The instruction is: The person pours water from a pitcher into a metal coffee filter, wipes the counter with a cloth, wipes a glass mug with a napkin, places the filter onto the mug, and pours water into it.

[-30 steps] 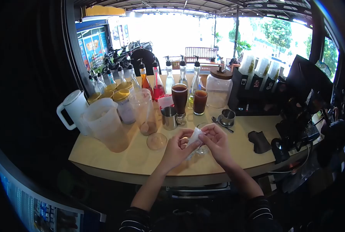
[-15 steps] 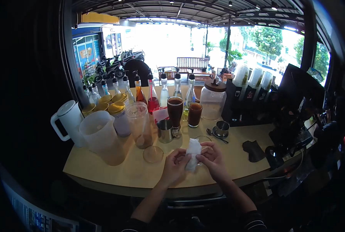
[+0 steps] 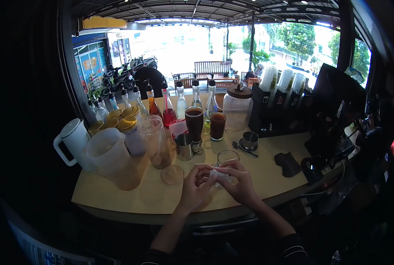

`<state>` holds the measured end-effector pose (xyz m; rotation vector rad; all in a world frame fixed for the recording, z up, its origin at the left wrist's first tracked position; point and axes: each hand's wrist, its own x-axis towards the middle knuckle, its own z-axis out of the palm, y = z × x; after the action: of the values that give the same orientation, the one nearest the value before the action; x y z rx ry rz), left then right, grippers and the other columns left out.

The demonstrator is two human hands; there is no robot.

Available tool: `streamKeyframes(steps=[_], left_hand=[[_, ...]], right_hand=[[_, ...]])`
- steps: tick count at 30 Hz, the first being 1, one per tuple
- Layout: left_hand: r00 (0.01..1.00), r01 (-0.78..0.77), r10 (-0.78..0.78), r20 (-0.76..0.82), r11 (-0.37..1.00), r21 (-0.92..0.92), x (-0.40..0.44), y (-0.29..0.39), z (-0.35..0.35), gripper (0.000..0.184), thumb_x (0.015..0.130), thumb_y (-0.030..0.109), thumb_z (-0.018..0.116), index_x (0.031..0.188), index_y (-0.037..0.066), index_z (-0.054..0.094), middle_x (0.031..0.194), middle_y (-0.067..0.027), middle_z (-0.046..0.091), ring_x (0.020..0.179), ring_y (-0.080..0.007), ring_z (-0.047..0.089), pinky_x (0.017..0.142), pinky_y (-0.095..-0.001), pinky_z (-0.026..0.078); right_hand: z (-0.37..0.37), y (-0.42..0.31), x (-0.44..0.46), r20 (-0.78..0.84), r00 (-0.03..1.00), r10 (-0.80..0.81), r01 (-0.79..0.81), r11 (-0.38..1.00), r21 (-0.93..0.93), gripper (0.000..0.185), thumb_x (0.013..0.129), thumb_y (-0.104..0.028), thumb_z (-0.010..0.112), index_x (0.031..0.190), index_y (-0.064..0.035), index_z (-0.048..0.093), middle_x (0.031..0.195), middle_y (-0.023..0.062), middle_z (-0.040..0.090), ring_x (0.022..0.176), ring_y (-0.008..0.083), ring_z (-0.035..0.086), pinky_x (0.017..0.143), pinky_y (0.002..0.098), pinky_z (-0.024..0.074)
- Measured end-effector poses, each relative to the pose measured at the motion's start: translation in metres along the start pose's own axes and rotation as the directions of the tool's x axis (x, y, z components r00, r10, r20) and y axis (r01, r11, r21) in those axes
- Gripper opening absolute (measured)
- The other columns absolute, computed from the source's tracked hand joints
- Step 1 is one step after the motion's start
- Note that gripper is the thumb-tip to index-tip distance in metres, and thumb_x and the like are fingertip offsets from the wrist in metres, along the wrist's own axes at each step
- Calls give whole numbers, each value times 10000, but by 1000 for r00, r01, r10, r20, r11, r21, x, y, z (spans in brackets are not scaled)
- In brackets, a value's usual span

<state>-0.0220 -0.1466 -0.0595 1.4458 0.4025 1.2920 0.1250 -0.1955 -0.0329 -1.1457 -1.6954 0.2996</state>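
Observation:
A small white tissue-like piece [image 3: 218,173] is pinched between my two hands near the counter's front edge. My left hand [image 3: 198,185] grips its left side, and my right hand [image 3: 237,181] grips its right side, with the fingertips almost meeting. Just behind my fingers stands a clear glass [image 3: 228,156], partly hidden by them. A round clear lid [image 3: 172,174] lies to the left of my left hand. Farther back are a metal pitcher [image 3: 184,148], a tall dark drink [image 3: 194,124] and a shorter brown drink [image 3: 217,126].
On the left stand a white jug [image 3: 74,143], a frosted pitcher [image 3: 111,159] and an open clear jar [image 3: 155,143]. Several pump bottles line the back. To the right are a metal cup [image 3: 250,140], spoons, a dark cloth-like item [image 3: 288,164] and a cup rack [image 3: 267,106].
The white piece stood upright between my fingers half a second ago; now it is lower, bunched and mostly covered by them. The camera view has shifted, showing more of the glass.

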Motion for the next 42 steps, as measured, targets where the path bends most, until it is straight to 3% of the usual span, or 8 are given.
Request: streamKeyframes(steps=[13, 17, 19, 23, 27, 34, 37, 42], left_hand=[[921, -125, 277, -275, 876, 465, 10, -35, -2, 627, 687, 154, 781, 1171, 22, 405, 1048, -90, 520, 969, -170, 519, 845, -318, 442], [959, -65, 204, -198, 837, 543, 18, -68, 29, 943, 555, 275, 865, 1269, 35, 297, 1183, -124, 403, 1044, -224, 463, 885, -349, 412], [959, -7, 162, -234, 835, 550, 23, -78, 29, 1010, 526, 296, 879, 1284, 30, 266, 1206, -137, 377, 1044, -238, 455, 885, -356, 411], [957, 181, -60, -283, 886, 426, 22, -86, 21, 921, 545, 199, 874, 1252, 29, 310, 1111, -81, 410, 867, -117, 480, 732, -246, 442], [967, 205, -102, -233, 854, 477, 25, -74, 28, 765, 520, 260, 887, 1092, 9, 445, 912, -65, 509, 677, -104, 475, 604, -247, 448], [966, 22, 157, -204, 740, 672, 33, -76, 18, 539, 502, 246, 891, 878, 27, 573, 675, 33, 483, 563, -25, 404, 492, -173, 329], [913, -349, 393, 114, 602, 718, 41, -69, 28, 586, 515, 341, 874, 894, -2, 588, 747, -23, 524, 523, -107, 453, 495, -253, 418], [964, -230, 242, 108, 565, 792, 40, -61, 29, 562, 561, 380, 838, 916, 17, 598, 754, -47, 567, 579, -155, 566, 546, -271, 487]], right_hand=[[-60, 67, 71, -292, 910, 294, -174, 910, 376, 95, 796, -30, 615, 887, -2, 624, 884, 46, 626, 841, 100, 589, 743, 246, 479], [-14, 135, 102, 295, 952, 82, -151, 963, 222, 148, 847, -55, 551, 935, 37, 626, 941, 56, 629, 860, 112, 587, 752, 262, 479], [-1, 142, 102, 724, 684, 91, -632, 568, 527, 188, 867, -57, 502, 984, 24, 626, 960, 68, 632, 903, 142, 589, 794, 274, 478], [-24, 137, 86, 658, 741, 134, -656, 354, 667, 232, 887, -67, 471, 1049, 48, 591, 1044, 117, 620, 1023, 177, 568, 894, 291, 452], [-44, 117, 56, 414, 900, 136, -323, 845, 426, 328, 912, -59, 440, 1221, 40, 487, 1114, 175, 592, 1084, 209, 549, 963, 344, 418], [-75, 101, 37, -3, 995, 100, -96, 965, 245, 481, 848, 21, 527, 1313, -29, 412, 1101, 120, 629, 993, 176, 611, 887, 318, 469], [-76, 109, 45, 322, 860, -397, 482, 839, -254, 569, 792, 37, 545, 1328, -99, 412, 1094, 122, 625, 1003, 252, 612, 882, 351, 489], [-89, 115, 28, 500, 848, -177, 415, 809, -418, 646, 773, 5, 482, 1379, -158, 333, 1039, 112, 640, 971, 280, 604, 951, 406, 425]])
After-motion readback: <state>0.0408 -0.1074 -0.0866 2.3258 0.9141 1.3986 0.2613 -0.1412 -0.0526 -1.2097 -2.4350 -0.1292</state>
